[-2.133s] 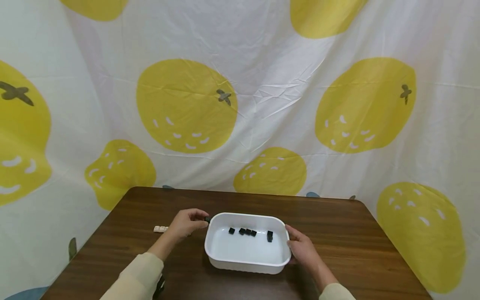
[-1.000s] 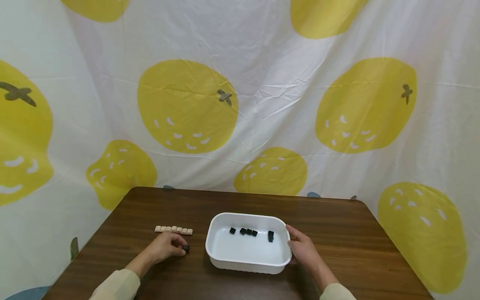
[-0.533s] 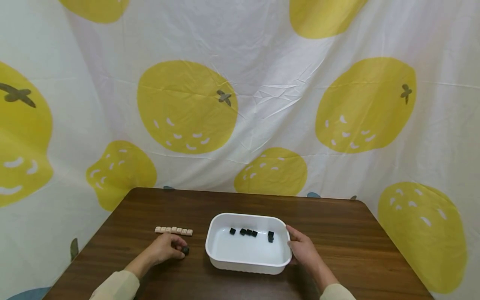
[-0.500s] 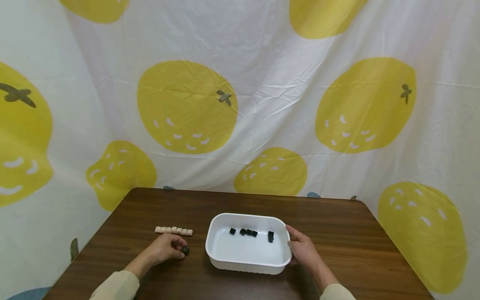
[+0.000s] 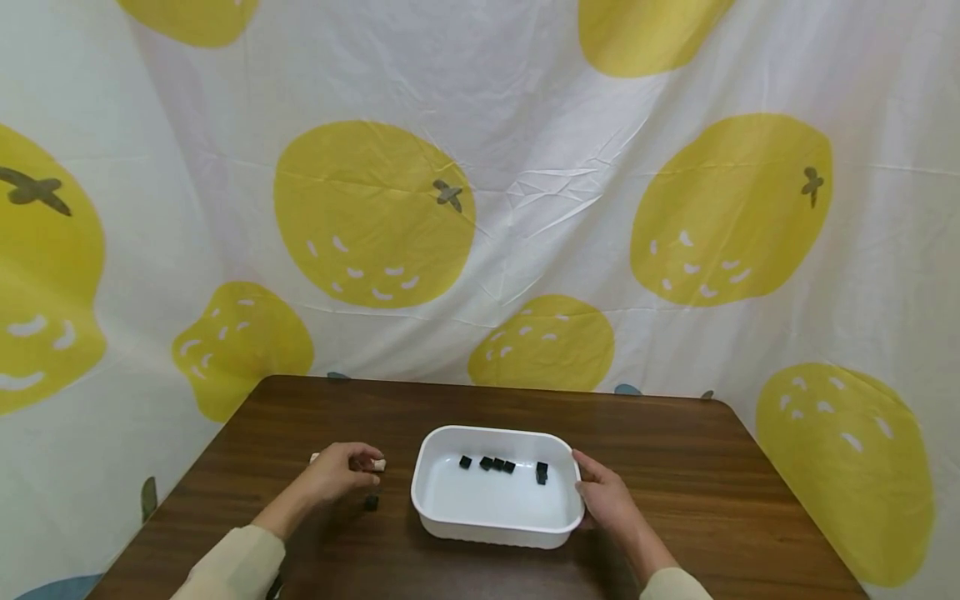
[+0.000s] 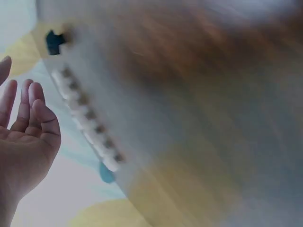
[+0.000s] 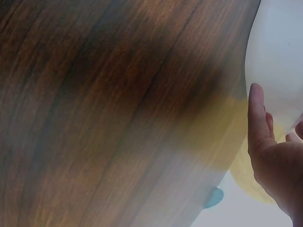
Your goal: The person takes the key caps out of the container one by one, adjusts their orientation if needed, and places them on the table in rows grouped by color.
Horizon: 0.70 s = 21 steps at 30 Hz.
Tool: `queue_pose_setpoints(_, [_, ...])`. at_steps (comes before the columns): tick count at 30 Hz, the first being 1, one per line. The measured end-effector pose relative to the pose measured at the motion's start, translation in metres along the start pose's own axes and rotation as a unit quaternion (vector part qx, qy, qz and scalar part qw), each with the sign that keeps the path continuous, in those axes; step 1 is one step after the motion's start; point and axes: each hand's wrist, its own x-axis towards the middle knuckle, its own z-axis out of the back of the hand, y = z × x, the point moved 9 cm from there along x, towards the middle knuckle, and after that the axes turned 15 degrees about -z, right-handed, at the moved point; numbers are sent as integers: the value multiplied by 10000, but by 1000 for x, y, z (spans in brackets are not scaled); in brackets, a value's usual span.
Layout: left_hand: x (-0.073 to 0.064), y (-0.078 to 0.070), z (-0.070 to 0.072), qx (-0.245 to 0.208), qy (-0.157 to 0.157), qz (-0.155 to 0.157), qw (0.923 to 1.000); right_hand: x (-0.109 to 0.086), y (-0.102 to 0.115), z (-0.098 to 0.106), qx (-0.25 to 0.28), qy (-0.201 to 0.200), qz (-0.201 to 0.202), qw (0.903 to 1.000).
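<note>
Soft light falls on the curtain (image 5: 517, 192) (faint sheen at its creases); the left wrist view blurs the table (image 6: 189, 142).

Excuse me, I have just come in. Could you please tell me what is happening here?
A person is handling small blocks at a table. The right hand grips one end of a white tub with several black blocks inside. The left hand is at a row of white blocks, with nothing visibly held. One loose black block lies on the table, between that hand and the person.

A creased white cloth (image 5: 547, 242) with yellow fruit prints (image 5: 375, 225) hangs behind a brown table (image 5: 690, 467).
</note>
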Motion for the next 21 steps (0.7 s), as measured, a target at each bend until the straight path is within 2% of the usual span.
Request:
queue_pose_setpoints(4, [16,-15,-4,-54,-281,0,9996,0,0,0,-27,1,-1,10000])
queue_pose_setpoints(8, [36,-33,-20,-263,-474,-28,9985,0,0,0,-79,7,-14,10000])
queue_pose_setpoints(11, [53,-49,-37,-382,-453,-100,9982,1,0,0,-86,9,-28,10000])
queue_pose_setpoints(17, [81,-76,-76,-704,-195,-241,9970,0,2,0,-42,-17,67,10000])
queue_pose_setpoints(21, [97,-88,-97,-668,-207,-459,9965,-1,2,0,-34,-42,74,10000])
